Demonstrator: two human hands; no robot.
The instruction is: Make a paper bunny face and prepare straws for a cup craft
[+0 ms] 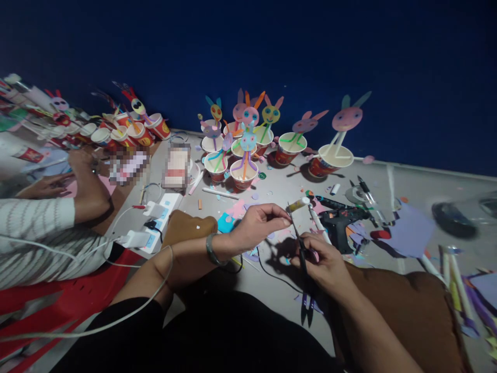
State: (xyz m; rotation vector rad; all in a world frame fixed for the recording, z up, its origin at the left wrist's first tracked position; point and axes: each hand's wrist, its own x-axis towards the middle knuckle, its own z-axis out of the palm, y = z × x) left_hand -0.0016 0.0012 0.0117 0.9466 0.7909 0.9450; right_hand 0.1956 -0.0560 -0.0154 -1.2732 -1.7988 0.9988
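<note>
My left hand (260, 225), with a bangle on its wrist, is closed in a pinch above the middle of the table. Whatever lies between its thumb and finger is too small to make out. Close beside it, my right hand (320, 259) grips a slim dark tool (304, 267) with a thin point reaching up to my left fingertips. Two dark ends of the tool stick out below my right hand; its exact kind is unclear. A small yellowish-white cylinder (298, 204) lies just beyond my fingers. Colourful paper scraps (238, 208) are scattered around.
Paper cups with paper rabbit figures, including a pink one (347, 119), stand along the dark blue wall. A black glue gun (338, 228), pens (367, 189) and lilac paper (409, 230) lie right. Left are a power strip (165, 215), cables and a co-worker's arm (87, 189).
</note>
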